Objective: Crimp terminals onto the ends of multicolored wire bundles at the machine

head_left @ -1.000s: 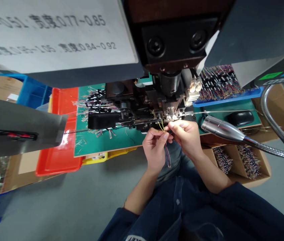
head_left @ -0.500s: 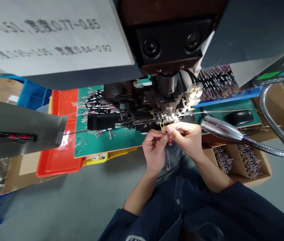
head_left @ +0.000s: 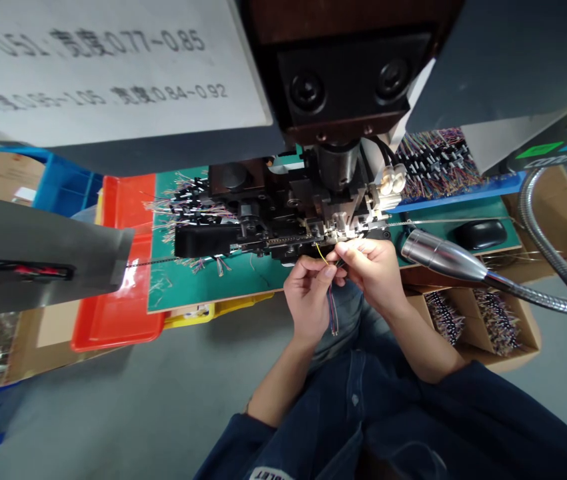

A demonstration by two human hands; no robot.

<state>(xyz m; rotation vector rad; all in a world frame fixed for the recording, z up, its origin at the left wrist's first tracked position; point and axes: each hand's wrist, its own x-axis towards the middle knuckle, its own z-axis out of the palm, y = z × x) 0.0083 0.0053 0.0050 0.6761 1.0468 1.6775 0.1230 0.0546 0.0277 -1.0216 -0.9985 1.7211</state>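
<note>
My left hand (head_left: 309, 293) pinches a small bundle of thin coloured wires (head_left: 333, 313), whose dark, red and blue ends hang below the fingers. A yellow wire (head_left: 320, 252) sticks up from this hand toward the machine. Close beside it, my right hand (head_left: 372, 270) is closed with thumb and forefinger together on wires of the same bundle; its fingertips partly hide them. Both hands are just in front of the lit metal tooling of a crimping machine (head_left: 338, 223). A terminal strip (head_left: 151, 263) runs into the machine from the left.
A gooseneck lamp (head_left: 443, 255) stands to the right, with a black computer mouse (head_left: 480, 233) behind it. Wire bundles lie on the green board (head_left: 233, 283) and in a blue tray (head_left: 456, 191). A red tray (head_left: 118, 327) is left; a divided cardboard box (head_left: 478, 333) sits lower right.
The right hand has shifted slightly left and turned. One yellow wire now stands apart toward the machine, where two strands showed before. The left hand has barely moved.
</note>
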